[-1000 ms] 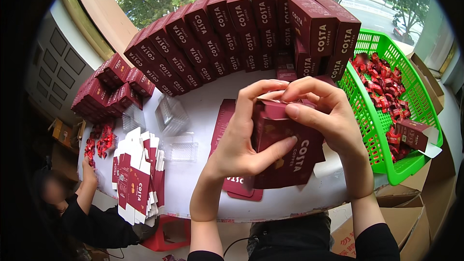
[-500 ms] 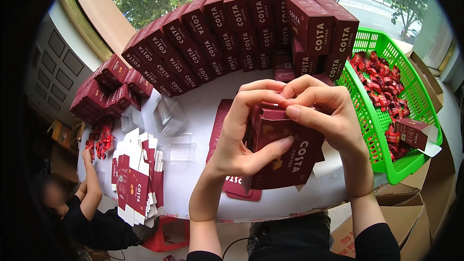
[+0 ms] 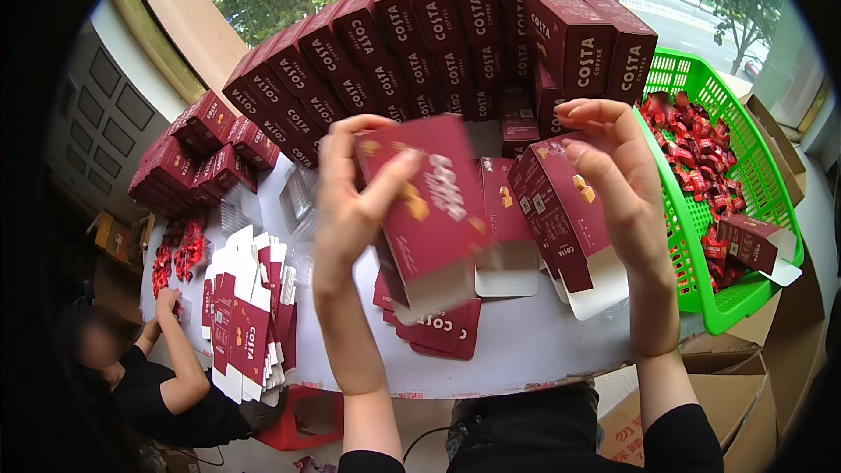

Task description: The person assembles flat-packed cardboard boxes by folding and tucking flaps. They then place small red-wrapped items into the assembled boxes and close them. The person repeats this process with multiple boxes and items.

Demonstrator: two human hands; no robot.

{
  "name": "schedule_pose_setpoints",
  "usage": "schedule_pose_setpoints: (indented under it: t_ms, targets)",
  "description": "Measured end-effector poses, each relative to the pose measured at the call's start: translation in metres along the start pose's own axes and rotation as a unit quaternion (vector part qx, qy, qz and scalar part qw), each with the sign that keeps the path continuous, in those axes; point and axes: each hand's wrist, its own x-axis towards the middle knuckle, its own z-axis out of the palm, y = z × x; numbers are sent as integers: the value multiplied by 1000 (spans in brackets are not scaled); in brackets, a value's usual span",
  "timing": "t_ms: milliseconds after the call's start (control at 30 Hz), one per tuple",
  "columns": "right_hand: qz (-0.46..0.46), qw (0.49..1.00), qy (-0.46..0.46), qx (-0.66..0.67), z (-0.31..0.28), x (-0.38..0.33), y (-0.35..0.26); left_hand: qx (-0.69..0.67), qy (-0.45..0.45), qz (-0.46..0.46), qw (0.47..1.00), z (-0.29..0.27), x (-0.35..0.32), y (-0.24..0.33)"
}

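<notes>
My left hand [image 3: 350, 201] grips a maroon carton [image 3: 429, 197], thumb across its printed front and fingers behind. The carton is tilted above the table and slightly blurred, its white inner flap showing at the lower end. My right hand [image 3: 618, 180] has its thumb and fingers apart over the top of a second maroon carton [image 3: 556, 210]. That carton's near end is unfolded, with a white flap towards me. Whether my right fingertips touch it I cannot tell. Between the two stands another maroon carton [image 3: 506, 210], its white flap also out. Flat maroon pieces [image 3: 442, 333] lie below.
Stacked maroon cartons [image 3: 394, 44] form a curved wall at the back. A green basket [image 3: 710, 298] of red wrapped pieces stands right. Flattened cartons [image 3: 250, 324] and clear plastic trays [image 3: 302, 197] lie left. A co-worker's hands [image 3: 171, 302] are near red packets [image 3: 188, 250].
Both hands were together on one carton. They have parted: my left hand has carried a carton left, and my right is over another carton, uncovering those on the table.
</notes>
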Motion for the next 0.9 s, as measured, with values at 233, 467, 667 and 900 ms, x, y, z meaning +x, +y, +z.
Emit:
schedule_pose_setpoints:
  t_ms: [233, 467, 667, 900]
  targets:
    - [16, 998, -49, -26, 10, -3, 1, 257, 34, 11, 966, -62, 21, -54]
    - [-5, 989, -76, -127, 8, -3, 0, 601, 141, -45, 786, -62, 14, -86]
    - [0, 987, -80, -142, 3, -4, 6, 440, -7, 14, 898, 20, 18, -64]
    - [-5, 985, -100, -138, 8, -5, 0, 693, -273, -146, 651, 52, 12, -81]
